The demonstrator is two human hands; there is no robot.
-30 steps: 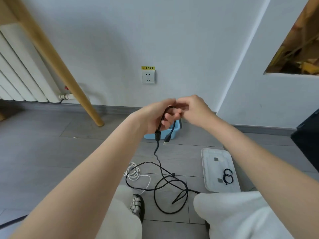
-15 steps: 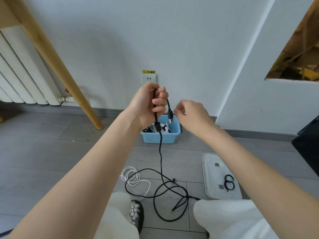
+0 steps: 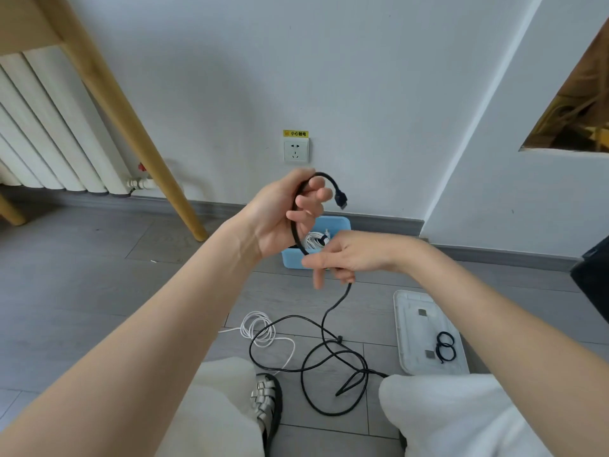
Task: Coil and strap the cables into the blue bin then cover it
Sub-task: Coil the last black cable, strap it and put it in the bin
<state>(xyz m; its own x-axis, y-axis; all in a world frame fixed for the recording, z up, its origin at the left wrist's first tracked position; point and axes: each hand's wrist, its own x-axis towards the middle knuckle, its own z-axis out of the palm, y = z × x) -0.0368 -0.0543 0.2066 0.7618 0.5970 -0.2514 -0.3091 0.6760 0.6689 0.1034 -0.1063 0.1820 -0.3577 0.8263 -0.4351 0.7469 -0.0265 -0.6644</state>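
Observation:
My left hand (image 3: 283, 212) holds the top of a black cable (image 3: 324, 324) in its palm, and the plug end (image 3: 341, 198) arches out to the right. Lower down, my right hand (image 3: 342, 258) pinches the same cable. The rest hangs to the floor in loose loops. Behind my hands the blue bin (image 3: 291, 258) stands by the wall with a white coiled cable (image 3: 314, 240) inside. Its white lid (image 3: 425, 334) lies on the floor at the right, carrying black ring straps (image 3: 445, 347). A white cable (image 3: 263, 334) lies loosely coiled on the floor.
A slanted wooden leg (image 3: 131, 120) and a white radiator (image 3: 43, 136) stand at the left. A wall socket (image 3: 296, 150) is above the bin. My knees in pale trousers and a silver sandal (image 3: 267, 400) are at the bottom. A dark object (image 3: 593, 275) sits at the right edge.
My right hand dropped from beside the plug to a lower point on the black cable. The left hand loosened its fingers, and the plug end now arches free to the right.

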